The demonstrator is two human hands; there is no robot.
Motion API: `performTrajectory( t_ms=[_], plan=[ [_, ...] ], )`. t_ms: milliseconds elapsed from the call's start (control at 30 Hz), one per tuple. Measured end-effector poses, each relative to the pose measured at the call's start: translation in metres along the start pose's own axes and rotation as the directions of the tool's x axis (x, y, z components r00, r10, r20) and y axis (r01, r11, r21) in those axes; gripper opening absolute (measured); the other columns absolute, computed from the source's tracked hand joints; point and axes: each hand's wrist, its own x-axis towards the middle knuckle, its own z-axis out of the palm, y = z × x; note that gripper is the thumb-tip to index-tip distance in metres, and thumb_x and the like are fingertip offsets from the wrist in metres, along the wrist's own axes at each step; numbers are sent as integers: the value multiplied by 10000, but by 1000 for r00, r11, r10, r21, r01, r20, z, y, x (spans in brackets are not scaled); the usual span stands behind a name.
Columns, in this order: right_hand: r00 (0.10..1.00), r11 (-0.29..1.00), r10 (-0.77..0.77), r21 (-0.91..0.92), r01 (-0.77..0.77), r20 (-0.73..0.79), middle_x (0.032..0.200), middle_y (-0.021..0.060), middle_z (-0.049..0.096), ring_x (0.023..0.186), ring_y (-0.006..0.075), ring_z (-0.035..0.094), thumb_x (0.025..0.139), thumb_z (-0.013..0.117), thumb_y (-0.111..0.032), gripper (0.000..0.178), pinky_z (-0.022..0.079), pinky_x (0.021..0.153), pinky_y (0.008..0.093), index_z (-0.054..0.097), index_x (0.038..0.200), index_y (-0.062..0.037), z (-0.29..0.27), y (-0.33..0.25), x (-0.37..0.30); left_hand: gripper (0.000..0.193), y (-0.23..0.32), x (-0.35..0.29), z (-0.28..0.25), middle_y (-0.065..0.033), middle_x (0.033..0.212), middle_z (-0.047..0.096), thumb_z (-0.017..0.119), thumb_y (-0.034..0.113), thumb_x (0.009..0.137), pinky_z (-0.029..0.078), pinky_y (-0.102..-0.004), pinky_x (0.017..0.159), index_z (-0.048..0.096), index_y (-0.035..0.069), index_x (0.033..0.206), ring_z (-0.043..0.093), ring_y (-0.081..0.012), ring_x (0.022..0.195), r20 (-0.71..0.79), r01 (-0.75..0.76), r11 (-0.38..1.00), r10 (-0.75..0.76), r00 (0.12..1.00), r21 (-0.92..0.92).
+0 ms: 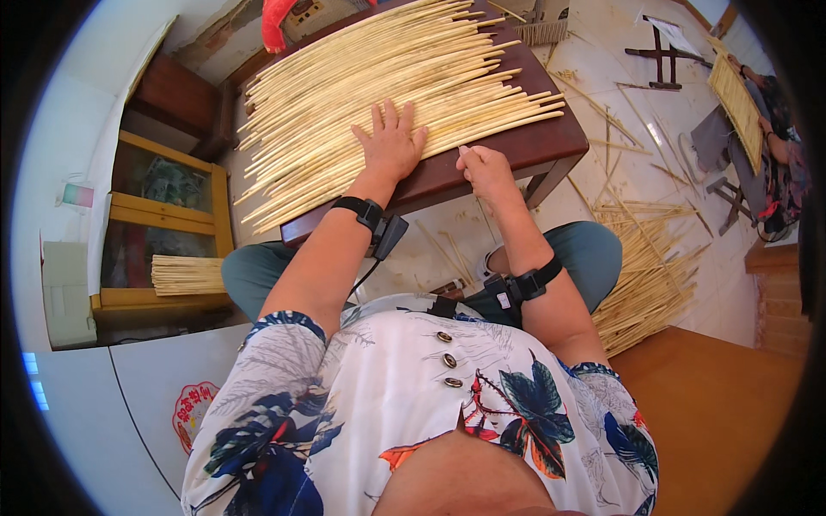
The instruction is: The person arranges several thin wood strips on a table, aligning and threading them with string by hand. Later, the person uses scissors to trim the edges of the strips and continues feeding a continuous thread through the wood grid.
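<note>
A broad layer of pale, peeled stalks (361, 82) lies side by side across a dark red wooden table (538, 139), some ends sticking out past the others on the right. My left hand (393, 144) rests palm down on the near stalks with its fingers spread. Just off the table's near edge, to the right of that hand, my right hand (488, 172) is closed, thumb and forefinger pressed together. Whatever the pinch holds, if anything, is too small to make out. Each forearm wears a black strap with a small device.
Loose stalks (645, 267) are heaped on the tiled floor to my right. Beyond them another person holds a flat woven panel (738, 112). At the left stand a yellow-framed cabinet (163, 217) and a stalk bundle (185, 275). Red cloth (275, 24) hangs by the table's far side.
</note>
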Motion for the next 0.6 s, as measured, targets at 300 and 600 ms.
performTrajectory(
  t_ms=[300, 600],
  plan=[
    [998, 998, 57, -36, -57, -5, 545, 34, 493, 498, 125, 451, 847, 534, -276, 327, 369, 487, 285, 587, 669, -7, -1, -7, -3, 590, 0, 2, -6, -184, 1438, 233, 365, 477, 904, 123, -703, 959, 279, 161, 1395, 167, -398, 1335, 17, -4, 1000, 4, 1000, 16],
    [999, 996, 49, -74, -48, 7, 538, 45, 498, 514, 137, 475, 848, 530, -284, 334, 387, 498, 302, 592, 673, -6, -1, -4, 2, 598, -5, 52, -5, -214, 1446, 195, 349, 458, 917, 94, -647, 1013, 255, 123, 1403, 128, -379, 1353, -91, -11, 997, 4, 996, -79]
  ],
)
